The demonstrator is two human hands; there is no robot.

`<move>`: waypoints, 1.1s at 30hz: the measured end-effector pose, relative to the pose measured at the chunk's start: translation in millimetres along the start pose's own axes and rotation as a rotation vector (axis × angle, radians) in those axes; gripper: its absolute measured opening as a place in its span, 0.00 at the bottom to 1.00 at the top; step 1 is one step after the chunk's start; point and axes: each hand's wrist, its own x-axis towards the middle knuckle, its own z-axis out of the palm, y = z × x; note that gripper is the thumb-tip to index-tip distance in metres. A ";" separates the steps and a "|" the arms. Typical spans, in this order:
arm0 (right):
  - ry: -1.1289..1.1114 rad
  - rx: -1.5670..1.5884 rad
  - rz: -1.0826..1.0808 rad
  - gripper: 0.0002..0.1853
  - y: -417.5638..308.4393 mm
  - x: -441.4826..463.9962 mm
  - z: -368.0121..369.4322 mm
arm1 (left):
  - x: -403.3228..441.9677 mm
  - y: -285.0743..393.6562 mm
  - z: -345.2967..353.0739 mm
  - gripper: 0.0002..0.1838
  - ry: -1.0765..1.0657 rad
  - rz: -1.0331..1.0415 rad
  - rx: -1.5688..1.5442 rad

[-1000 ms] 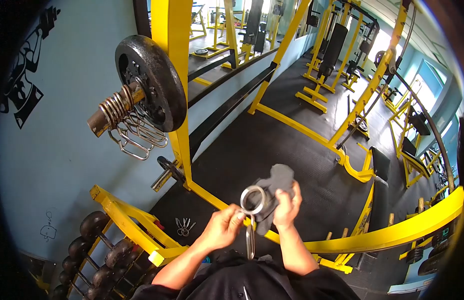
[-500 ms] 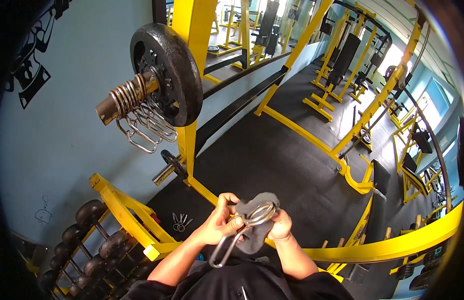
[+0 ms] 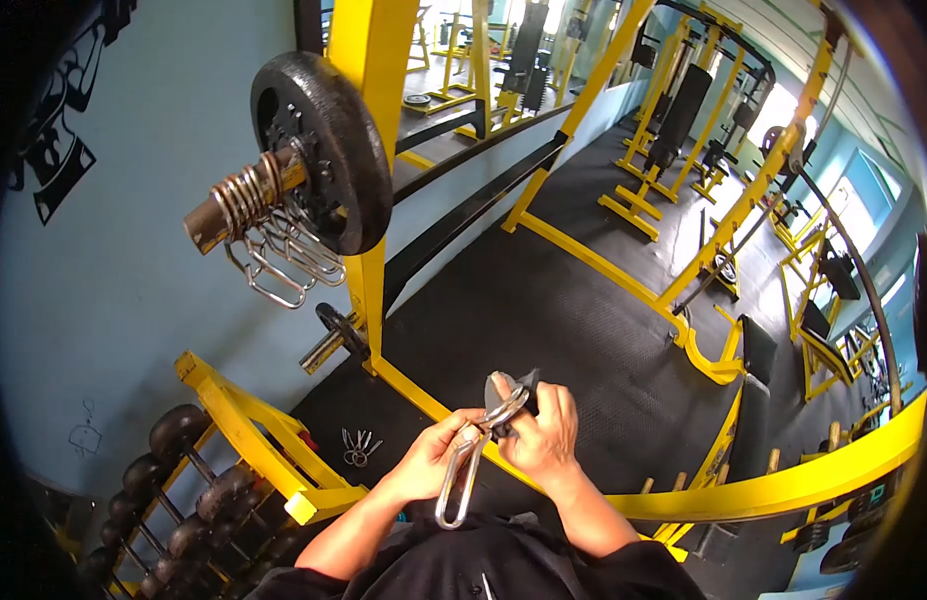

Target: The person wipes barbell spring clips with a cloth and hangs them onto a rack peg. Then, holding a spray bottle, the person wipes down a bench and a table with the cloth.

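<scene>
Low in front of my body, my left hand (image 3: 438, 458) pinches a metal spring collar (image 3: 509, 406) near where its coil meets the handles. The long wire handles point down toward my black shirt. My right hand (image 3: 545, 432) is closed around a dark grey cloth (image 3: 530, 381) and presses it against the coil, with a finger showing at the ring. Much of the cloth is bunched up and hidden by the fingers.
More spring collars (image 3: 247, 205) hang on a bar end beside a black weight plate (image 3: 355, 160). Several collars (image 3: 359, 447) lie on the black floor. Dumbbells (image 3: 179, 431) sit on a yellow rack (image 3: 245, 420) at left. A curved yellow bar (image 3: 763, 500) crosses at right.
My right hand has turned over and closed on the cloth, which was spread behind the coil and is now bunched around it. The collar has tilted more upright; my left hand still grips it.
</scene>
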 end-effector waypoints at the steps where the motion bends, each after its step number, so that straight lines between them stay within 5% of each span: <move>1: 0.064 -0.048 -0.022 0.31 2.5 -0.8 3.8 | 0.4 -3.1 0.2 0.14 0.026 0.043 0.061; 5: -0.056 0.383 0.151 0.25 -6.3 -16.5 7.7 | 2.2 -11.7 -3.4 0.11 0.140 0.122 0.354; 7: -0.497 1.666 0.901 0.24 3.1 -30.0 2.3 | 4.0 -20.5 -13.8 0.09 0.157 0.426 0.617; 9: -0.440 2.258 1.241 0.23 4.0 -31.2 -1.7 | 8.0 -35.7 -25.0 0.07 0.188 0.516 0.647; 11: -0.245 2.492 1.273 0.24 -4.8 -29.1 -5.6 | 13.0 -31.3 -30.9 0.05 0.212 0.701 0.765; 13: 0.120 2.338 1.246 0.25 -2.4 -32.1 -5.8 | 12.2 -31.5 -37.2 0.04 0.225 0.745 0.776; 17: 0.215 1.938 1.238 0.24 40.3 -26.4 -25.7 | -10.5 -40.2 -48.9 0.03 0.282 0.556 0.690; 20: -0.003 1.605 0.955 0.29 18.7 -24.5 -26.6 | -16.4 -48.2 -55.1 0.06 0.452 0.422 0.523; 23: -0.166 1.532 0.939 0.27 -4.8 -38.7 -5.4 | -25.6 -41.6 -55.7 0.08 0.535 0.309 0.164; 27: -0.266 1.481 0.843 0.22 -43.8 -41.6 18.9 | -51.2 -29.0 -84.7 0.08 0.587 0.373 0.297; 31: -0.258 0.869 0.350 0.28 -77.1 -22.6 61.7 | -77.7 -31.2 -126.6 0.08 0.548 0.289 0.382; 33: -0.437 0.905 0.311 0.28 -101.3 -6.3 80.4 | -87.2 -46.1 -142.7 0.08 0.548 0.194 0.167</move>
